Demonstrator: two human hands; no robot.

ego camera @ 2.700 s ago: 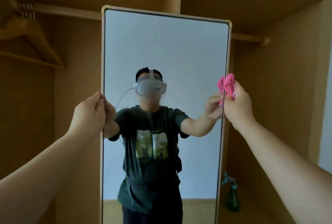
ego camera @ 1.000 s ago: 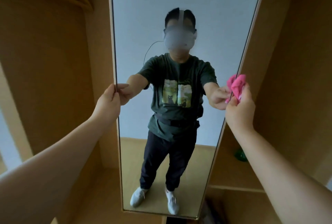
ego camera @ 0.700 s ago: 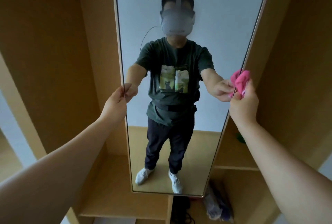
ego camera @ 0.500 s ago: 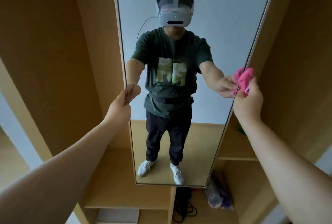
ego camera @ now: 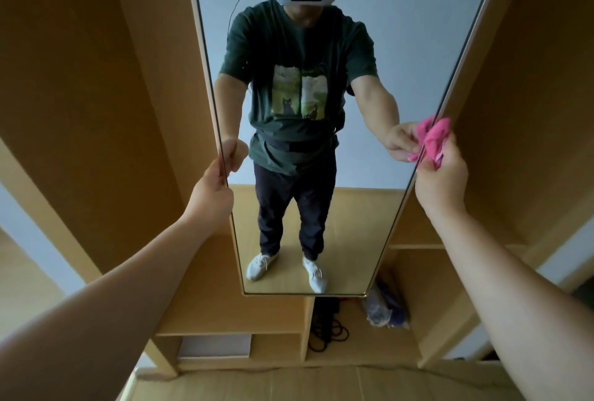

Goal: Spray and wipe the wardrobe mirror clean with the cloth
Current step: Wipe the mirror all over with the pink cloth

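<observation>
A tall framed mirror (ego camera: 379,47) stands upright in the open wooden wardrobe and reflects a person in a dark green shirt. My left hand (ego camera: 212,188) grips the mirror's left edge at about mid height. My right hand (ego camera: 442,179) holds a bunched pink cloth (ego camera: 434,138) against the mirror's right edge. The spray bottle is out of sight.
Wooden wardrobe walls (ego camera: 96,95) close in on both sides. Below the mirror's bottom edge are low compartments holding a coil of black cable (ego camera: 328,330) and a purple-grey bundle (ego camera: 384,307). A white box (ego camera: 215,346) sits in the lower left compartment.
Both hands have slid down the mirror's edges, from near its upper part to its lower half. My view has tilted downward, so the mirror's bottom edge and the compartments below have come into sight.
</observation>
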